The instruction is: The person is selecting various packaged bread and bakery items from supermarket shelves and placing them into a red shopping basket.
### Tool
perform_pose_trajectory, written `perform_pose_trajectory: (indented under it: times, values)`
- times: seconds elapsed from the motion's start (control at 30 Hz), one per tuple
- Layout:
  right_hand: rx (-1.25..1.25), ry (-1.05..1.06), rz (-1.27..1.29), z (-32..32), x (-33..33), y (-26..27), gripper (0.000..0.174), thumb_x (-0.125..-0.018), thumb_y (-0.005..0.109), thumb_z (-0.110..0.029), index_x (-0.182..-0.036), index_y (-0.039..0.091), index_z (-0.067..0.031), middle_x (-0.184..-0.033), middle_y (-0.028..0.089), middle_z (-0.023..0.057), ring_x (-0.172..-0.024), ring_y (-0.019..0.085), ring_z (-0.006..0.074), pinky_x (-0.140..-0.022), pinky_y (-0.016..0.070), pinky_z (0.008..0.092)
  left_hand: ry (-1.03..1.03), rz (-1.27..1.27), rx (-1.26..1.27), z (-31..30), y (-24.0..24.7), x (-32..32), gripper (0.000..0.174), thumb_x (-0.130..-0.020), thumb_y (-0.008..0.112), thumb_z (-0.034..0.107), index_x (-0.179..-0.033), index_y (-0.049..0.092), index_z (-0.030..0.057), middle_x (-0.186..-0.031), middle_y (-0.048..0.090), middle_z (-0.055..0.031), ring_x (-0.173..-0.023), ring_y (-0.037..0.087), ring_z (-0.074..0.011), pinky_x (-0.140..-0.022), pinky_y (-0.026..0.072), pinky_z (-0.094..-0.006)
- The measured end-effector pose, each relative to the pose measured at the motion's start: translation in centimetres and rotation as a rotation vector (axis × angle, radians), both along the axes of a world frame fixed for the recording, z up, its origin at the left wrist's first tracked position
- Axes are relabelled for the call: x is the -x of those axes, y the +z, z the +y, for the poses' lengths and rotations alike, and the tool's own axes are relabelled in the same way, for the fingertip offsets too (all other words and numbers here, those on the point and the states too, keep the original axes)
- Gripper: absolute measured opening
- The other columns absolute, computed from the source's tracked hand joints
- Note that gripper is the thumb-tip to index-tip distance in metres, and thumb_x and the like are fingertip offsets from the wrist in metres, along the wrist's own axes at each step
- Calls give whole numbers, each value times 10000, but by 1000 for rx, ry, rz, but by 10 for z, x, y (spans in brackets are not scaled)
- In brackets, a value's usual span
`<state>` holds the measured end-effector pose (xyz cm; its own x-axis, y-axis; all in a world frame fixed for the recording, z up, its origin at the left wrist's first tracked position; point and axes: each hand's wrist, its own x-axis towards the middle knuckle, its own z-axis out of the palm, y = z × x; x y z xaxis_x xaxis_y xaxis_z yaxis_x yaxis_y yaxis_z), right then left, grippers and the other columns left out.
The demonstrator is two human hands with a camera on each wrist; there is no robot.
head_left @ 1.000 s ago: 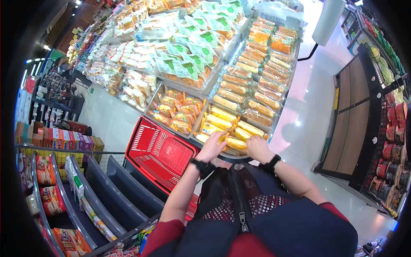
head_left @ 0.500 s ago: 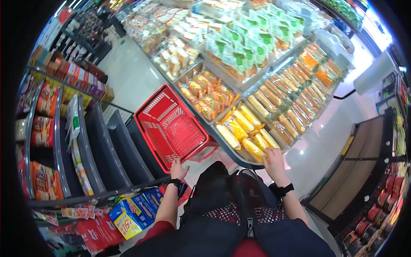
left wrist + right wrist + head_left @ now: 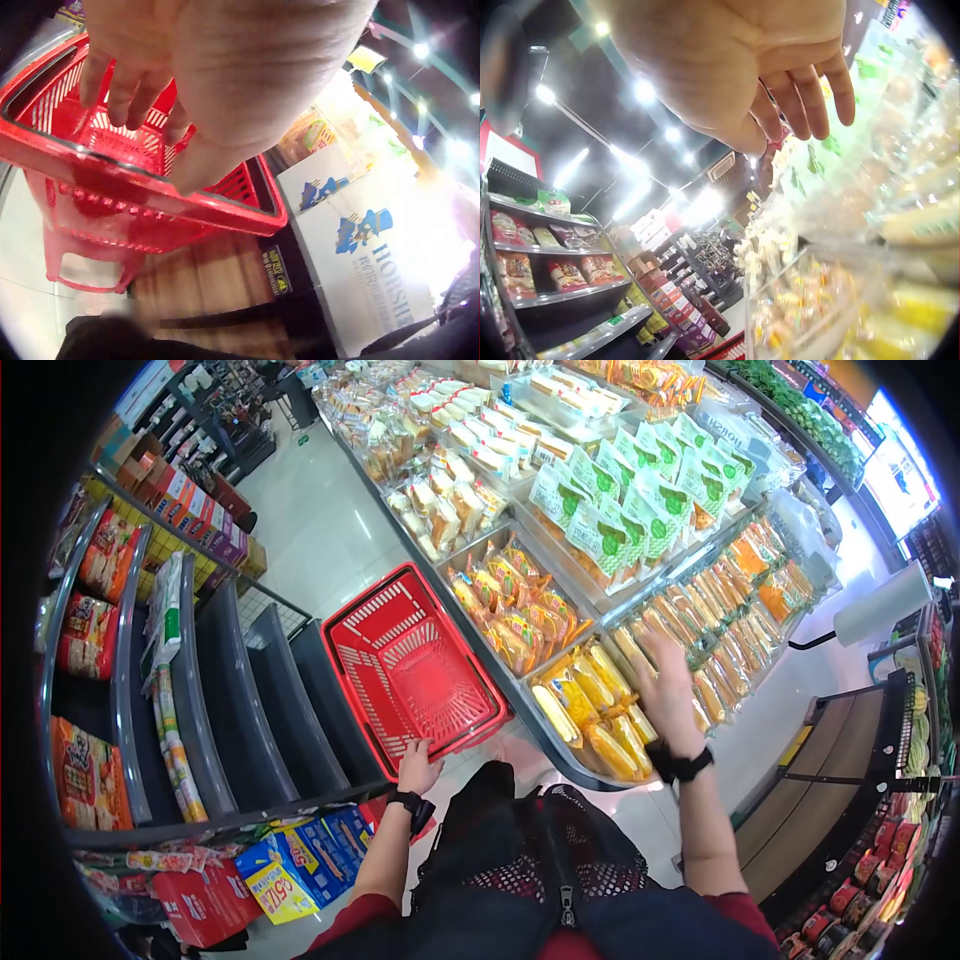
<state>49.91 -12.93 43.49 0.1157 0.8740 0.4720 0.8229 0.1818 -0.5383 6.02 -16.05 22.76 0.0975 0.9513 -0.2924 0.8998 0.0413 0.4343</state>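
Note:
My left hand (image 3: 418, 770) is at the near rim of a red shopping basket (image 3: 345, 650). In the left wrist view its fingers (image 3: 142, 97) reach loosely over the rim, with the thumb right at the edge. Inside, the basket shows only its slatted walls and floor. My right hand (image 3: 672, 695) is raised over the bread display, fingers extended and nothing in them. Below and left of it lie several yellow-wrapped bread packs (image 3: 610, 748) in a corner compartment. Long bread rolls in clear wrap (image 3: 715, 695) lie beyond that hand.
Orange-wrapped buns (image 3: 515, 605) fill the compartment beside the yellow packs, and green-printed bags (image 3: 640, 490) stand farther back. A tiered dark shelf (image 3: 240, 710) is on the left. A wooden-fronted stand (image 3: 800, 780) and a white roll (image 3: 880, 605) are on the right.
Both hands were at the yellow packs; the left has moved to the basket rim. The right has since lifted off the packs and reached forward over the display. The view has turned.

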Motion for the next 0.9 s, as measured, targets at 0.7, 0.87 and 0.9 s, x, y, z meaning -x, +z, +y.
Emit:
perform_pose_trajectory:
  times: [0.7,0.87,0.9]
  values:
    - [-92,103,-290,160,136,92,115,-776,618,-15,-882,600,-55,-725,576,119,-628,586,280,-545,470,361,-298,-743,-638,206,215,-26,583,-760,737,171,-1270,478,58,-1303,473,-154,-1154,501,-279,-972,405,-419]
    - [-39,425,-95,151,196,54,168,-723,601,-20,-880,585,-78,-678,541,74,-617,587,255,-536,474,372,-475,-454,-991,200,244,-42,626,-726,757,276,-1270,494,110,-1284,487,-108,-1175,473,-237,-1049,262,-517]
    - [14,483,-85,153,204,44,152,-739,587,-30,-884,577,-74,-678,541,70,-625,591,256,-541,476,370,-478,-284,-931,199,240,-40,592,-716,753,286,-1236,523,122,-1228,512,-79,-1150,486,-223,-1052,240,-531]
